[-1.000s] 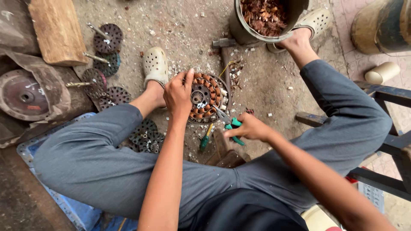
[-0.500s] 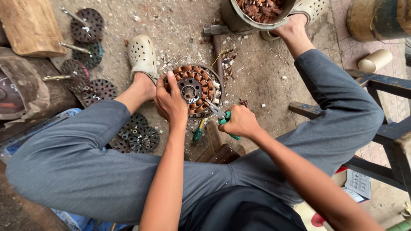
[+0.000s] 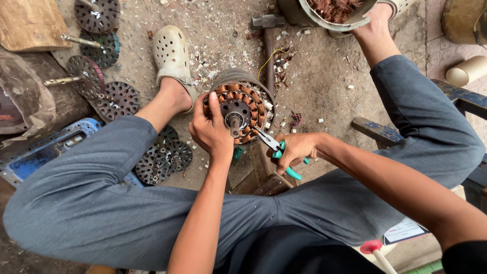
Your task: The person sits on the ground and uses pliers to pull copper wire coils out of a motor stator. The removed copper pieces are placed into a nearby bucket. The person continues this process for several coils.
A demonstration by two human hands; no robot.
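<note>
1. The motor rotor point(image 3: 238, 109), a round core ringed with copper windings and carrying a short steel shaft at its centre, is propped on edge near the middle of the scene, between the person's two knees, on a dusty floor strewn with pale chips.
2. At the far left, a wooden block point(image 3: 25, 23) is seen, and just right of it several dark slotted rotor discs point(image 3: 96, 15) are scattered, some with shafts.
3. Nearer on the left, a blue metal frame point(image 3: 45, 147) is partly covered by the left knee.
4. A pale perforated clog point(image 3: 173, 53) is worn on the left foot, just left of the rotor.
5. The rotor is gripped by the left hand point(image 3: 210, 132): the fingers are curled around its left rim, with the thumb laid up across the copper face.
6. The right hand point(image 3: 297, 149) is closed around pliers with green handles point(image 3: 279, 152); the fingers are wrapped and pressed together on the handles.
7. The plier tips are set against the lower right edge of the windings, touching the rotor.
8. Farther off, right of centre, a hammer point(image 3: 266, 30) is laid on the floor beside a metal bucket filled with copper wire point(image 3: 335, 10).
9. At the far right, a cream cylinder point(image 3: 466, 71) is seen beside a dark bench.
</note>
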